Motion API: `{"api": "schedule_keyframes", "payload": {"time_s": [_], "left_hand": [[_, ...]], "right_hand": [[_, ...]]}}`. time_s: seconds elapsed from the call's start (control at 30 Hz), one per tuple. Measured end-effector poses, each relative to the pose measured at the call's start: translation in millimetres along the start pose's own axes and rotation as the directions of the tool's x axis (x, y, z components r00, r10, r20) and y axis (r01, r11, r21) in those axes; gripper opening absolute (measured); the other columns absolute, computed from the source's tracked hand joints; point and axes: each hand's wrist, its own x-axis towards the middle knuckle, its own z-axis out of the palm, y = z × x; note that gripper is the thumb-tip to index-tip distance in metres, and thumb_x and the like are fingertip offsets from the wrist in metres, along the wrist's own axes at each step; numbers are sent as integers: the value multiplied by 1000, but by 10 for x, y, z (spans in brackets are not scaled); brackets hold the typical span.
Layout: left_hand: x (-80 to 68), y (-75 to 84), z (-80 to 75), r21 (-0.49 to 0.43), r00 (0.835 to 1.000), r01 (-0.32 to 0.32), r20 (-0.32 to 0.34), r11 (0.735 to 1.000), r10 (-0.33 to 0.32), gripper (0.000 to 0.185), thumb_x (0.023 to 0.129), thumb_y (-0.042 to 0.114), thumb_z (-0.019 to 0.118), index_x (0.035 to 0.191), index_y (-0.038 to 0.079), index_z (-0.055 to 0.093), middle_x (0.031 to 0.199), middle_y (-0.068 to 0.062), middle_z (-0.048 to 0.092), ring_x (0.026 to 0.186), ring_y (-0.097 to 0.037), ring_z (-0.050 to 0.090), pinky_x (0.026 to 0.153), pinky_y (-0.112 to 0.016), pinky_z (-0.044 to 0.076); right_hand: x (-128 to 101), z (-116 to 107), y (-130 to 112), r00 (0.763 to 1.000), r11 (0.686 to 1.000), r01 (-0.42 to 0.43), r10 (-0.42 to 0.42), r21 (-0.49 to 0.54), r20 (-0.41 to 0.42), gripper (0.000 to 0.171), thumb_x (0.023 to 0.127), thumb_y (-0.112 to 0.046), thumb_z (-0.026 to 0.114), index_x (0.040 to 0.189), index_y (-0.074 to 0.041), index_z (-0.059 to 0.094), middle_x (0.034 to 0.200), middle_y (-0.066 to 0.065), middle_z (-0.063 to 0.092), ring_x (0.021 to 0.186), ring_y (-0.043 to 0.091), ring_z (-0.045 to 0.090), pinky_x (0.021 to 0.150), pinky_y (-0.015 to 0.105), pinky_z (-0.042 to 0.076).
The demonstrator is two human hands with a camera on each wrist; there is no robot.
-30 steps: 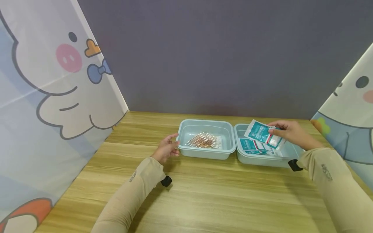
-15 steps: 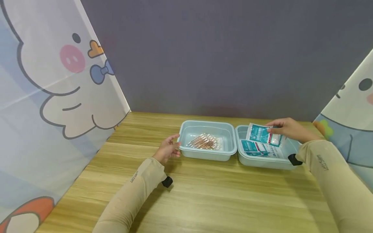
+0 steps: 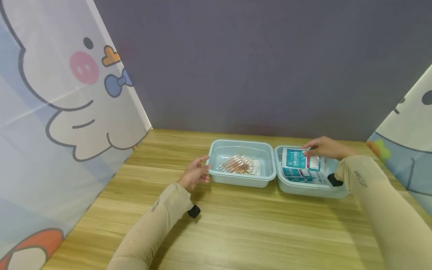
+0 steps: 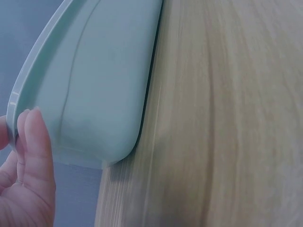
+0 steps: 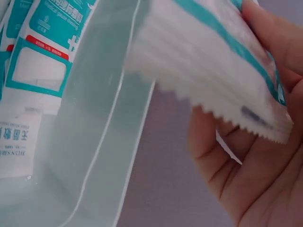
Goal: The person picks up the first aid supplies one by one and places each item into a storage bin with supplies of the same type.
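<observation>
My left hand (image 3: pixel 195 174) pinches the left rim of a pale blue plastic bin (image 3: pixel 237 181), thumb and fingers on either side of it in the left wrist view. Inside that bin lies a bundle of cotton swabs (image 3: pixel 239 165). My right hand (image 3: pixel 326 147) holds a teal and white gauze dressing packet (image 3: pixel 294 158) by its right part, over a second pale blue bin (image 3: pixel 308 190). Several similar packets (image 3: pixel 298 174) lie in that bin beneath it. In the right wrist view, the held packet (image 5: pixel 213 71) shows its serrated white edge.
Both bins stand side by side on a wood-grain table (image 3: pixel 243 228). Behind them rises a dark grey panel (image 3: pixel 243 67). Cartoon-printed panels (image 3: pixel 81 105) border the left and right sides. A small black device (image 3: pixel 194 211) hangs at the left wrist.
My right hand has moved slightly left with the packet, which turned from tilted to nearly level. My left hand stays at the left bin's rim.
</observation>
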Motion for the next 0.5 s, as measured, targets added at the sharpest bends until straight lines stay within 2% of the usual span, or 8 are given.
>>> {"api": "schedule_keyframes", "payload": {"time_s": [0.13,0.3,0.5], "left_hand": [[4,8,-9,-5,1000,-4,-8,1000,4,49,96,1,55,143,5,41,94,-10,55,50,-9,53,48,-19,53],[0,-13,4,-4,1000,-2,3,1000,2,48,96,0,54,142,5,42,99,-14,59,50,-9,53,48,-19,53],[1,-64,12,1,1000,8,-5,1000,-8,48,96,1,55,142,5,42,93,-12,57,49,-9,52,47,-20,53]], "right_hand": [[96,26,-3,999,1000,23,-23,-4,37,36,92,-20,66,117,6,64,112,22,65,108,42,56,88,55,50],[169,96,42,996,1000,14,-13,-9,90,34,91,-20,66,116,4,65,111,21,65,107,40,57,88,56,49],[203,156,70,984,1000,-5,10,-27,176,38,90,-16,67,119,8,61,104,18,67,91,27,60,77,45,54]]}}
